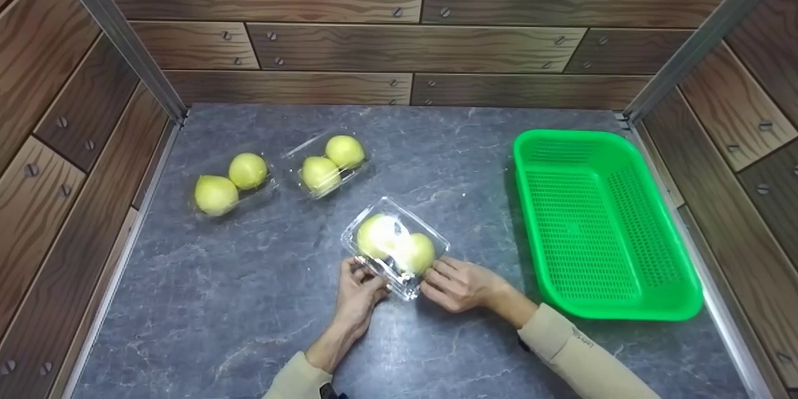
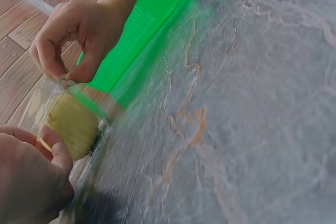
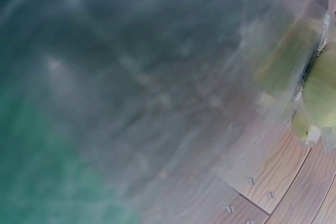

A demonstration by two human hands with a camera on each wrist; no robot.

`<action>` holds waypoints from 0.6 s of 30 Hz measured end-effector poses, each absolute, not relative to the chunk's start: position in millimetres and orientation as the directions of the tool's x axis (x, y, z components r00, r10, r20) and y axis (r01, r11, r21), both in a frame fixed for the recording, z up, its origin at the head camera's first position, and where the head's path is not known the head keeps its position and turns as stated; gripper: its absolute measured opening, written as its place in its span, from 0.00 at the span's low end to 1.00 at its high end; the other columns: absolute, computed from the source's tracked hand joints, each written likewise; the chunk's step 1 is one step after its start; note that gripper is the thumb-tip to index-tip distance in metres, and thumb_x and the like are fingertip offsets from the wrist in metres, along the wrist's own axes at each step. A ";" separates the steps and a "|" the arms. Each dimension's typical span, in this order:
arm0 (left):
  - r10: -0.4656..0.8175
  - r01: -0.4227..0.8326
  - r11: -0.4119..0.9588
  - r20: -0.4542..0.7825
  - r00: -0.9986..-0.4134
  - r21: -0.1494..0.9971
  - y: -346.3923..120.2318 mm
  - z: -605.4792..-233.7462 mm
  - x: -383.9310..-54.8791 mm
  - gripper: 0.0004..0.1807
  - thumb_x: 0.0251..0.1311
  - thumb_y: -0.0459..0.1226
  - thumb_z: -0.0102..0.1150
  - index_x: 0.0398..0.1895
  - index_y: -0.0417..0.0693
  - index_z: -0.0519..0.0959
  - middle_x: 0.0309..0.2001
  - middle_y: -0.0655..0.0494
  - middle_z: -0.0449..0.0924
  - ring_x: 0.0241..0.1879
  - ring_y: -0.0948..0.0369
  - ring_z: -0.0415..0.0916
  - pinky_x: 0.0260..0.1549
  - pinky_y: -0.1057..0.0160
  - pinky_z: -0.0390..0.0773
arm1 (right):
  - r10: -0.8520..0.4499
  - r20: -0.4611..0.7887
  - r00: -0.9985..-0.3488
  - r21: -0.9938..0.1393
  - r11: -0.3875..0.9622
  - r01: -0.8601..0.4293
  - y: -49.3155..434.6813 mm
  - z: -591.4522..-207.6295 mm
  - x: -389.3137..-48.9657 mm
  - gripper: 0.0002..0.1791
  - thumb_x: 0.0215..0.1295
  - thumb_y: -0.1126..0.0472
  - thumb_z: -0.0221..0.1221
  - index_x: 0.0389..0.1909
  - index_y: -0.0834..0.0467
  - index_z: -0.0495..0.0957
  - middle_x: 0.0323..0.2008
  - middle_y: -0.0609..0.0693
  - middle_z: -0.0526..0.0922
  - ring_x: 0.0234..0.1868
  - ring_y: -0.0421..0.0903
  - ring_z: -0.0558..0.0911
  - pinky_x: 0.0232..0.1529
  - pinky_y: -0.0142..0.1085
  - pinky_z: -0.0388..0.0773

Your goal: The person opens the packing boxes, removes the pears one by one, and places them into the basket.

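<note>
A clear plastic clamshell box (image 1: 368,217) with two yellow-green fruits inside sits in the middle of the table, its lid shiny with glare. At its near left edge my left hand (image 1: 358,299) holds the rim with bent fingers. My right hand (image 1: 458,283) pinches the near right corner. In the left wrist view, the right thumb and forefinger meet at the box's rim, while the left thumb lies over the near side beside a fruit (image 2: 73,124). The right wrist view shows fruit (image 3: 323,87) at its right edge but no hand.
Two more clear boxes with yellow-green fruits, one at far left (image 1: 234,184) and one behind the hands (image 1: 333,165), rest on the grey marbled table (image 1: 218,299). A green plastic basket (image 1: 586,224) stands at right. Wood-patterned walls (image 1: 349,47) enclose the table.
</note>
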State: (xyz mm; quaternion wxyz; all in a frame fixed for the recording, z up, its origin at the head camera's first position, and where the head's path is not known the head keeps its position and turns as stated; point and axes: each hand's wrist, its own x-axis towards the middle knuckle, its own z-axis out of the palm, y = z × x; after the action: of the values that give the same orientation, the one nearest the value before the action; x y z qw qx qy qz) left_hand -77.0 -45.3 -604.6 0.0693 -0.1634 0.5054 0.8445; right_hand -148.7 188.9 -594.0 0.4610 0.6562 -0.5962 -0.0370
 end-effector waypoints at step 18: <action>-0.062 -0.263 -0.453 -0.324 -0.944 0.852 -46.4 -605.6 -77.2 0.30 0.54 0.17 0.59 0.57 0.39 0.58 0.42 0.54 0.77 0.32 0.64 0.76 0.28 0.70 0.82 | -0.838 0.486 0.248 0.641 0.149 -0.753 190.4 -590.1 -145.9 0.15 0.74 0.64 0.48 0.35 0.57 0.85 0.31 0.50 0.89 0.30 0.46 0.89 0.38 0.36 0.92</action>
State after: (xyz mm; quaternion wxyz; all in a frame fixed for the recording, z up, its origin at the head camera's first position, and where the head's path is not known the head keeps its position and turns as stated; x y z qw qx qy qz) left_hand -77.2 -46.4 -605.6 0.0598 -0.1564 0.5196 0.8378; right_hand -145.9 190.4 -590.1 0.4480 0.6507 -0.6112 -0.0477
